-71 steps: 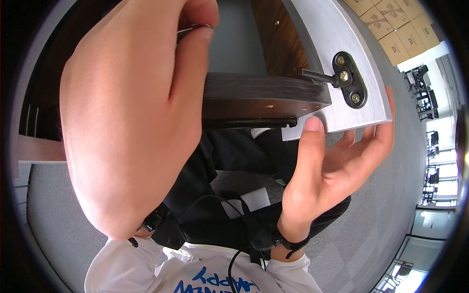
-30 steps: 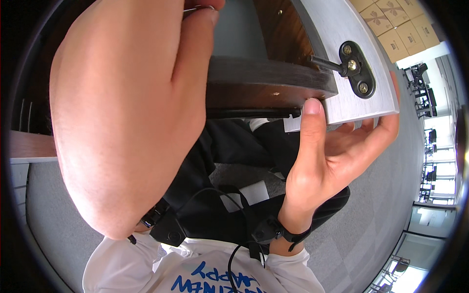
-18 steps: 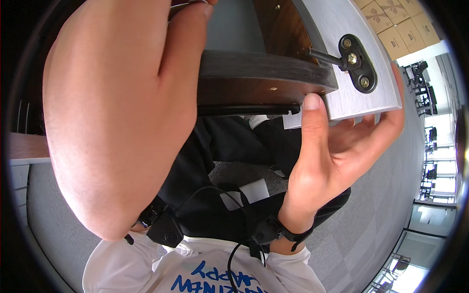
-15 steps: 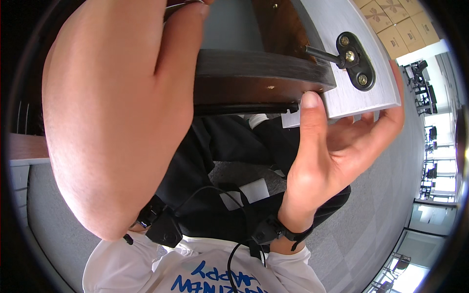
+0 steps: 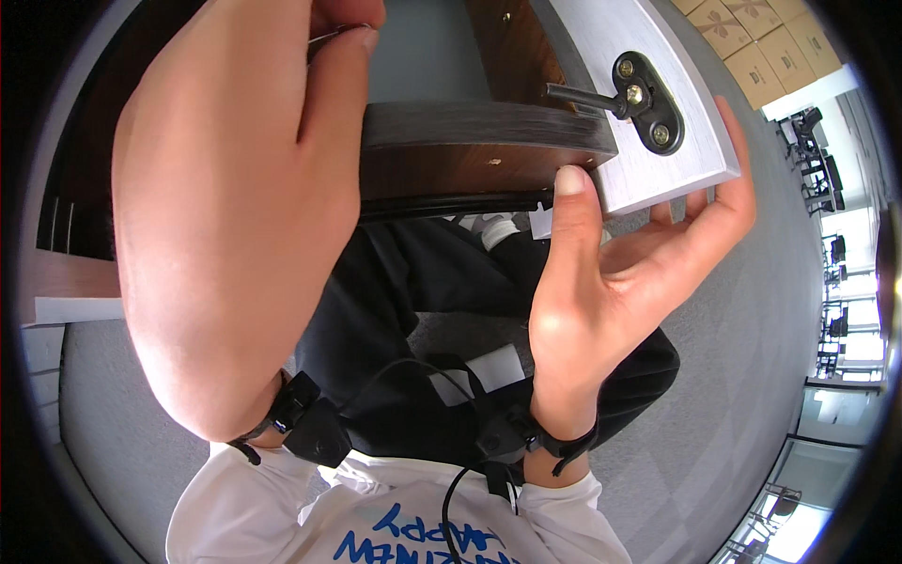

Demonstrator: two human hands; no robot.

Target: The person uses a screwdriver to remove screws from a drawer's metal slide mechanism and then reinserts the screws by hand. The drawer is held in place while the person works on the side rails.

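Note:
Close to the camera on the left, my left hand (image 5: 254,179) is closed in a pinch at the top of the view. A thin metal piece (image 5: 327,38) shows between its thumb and finger; its exact kind cannot be told. My right hand (image 5: 620,273) grips the corner of a white panel (image 5: 658,183), fingers behind its outer edge, thumb pressed against the dark wood-grain board (image 5: 451,167) joined to it. A black oval fitting (image 5: 648,103) with brass-coloured screws is on the white panel, and a dark rod (image 5: 583,97) sticks out from it toward the grey inner panel (image 5: 427,56).
Below the board are my black-trousered legs (image 5: 376,282), with a white sheet (image 5: 493,371) between them on the grey floor (image 5: 695,442). Stacked cartons (image 5: 766,47) stand at the far right. A pale wooden edge (image 5: 70,277) lies at the left.
The white panel, dark board and my right hand have shifted a little left and up in the view. My left hand keeps its pinch; its forearm sits slightly differently.

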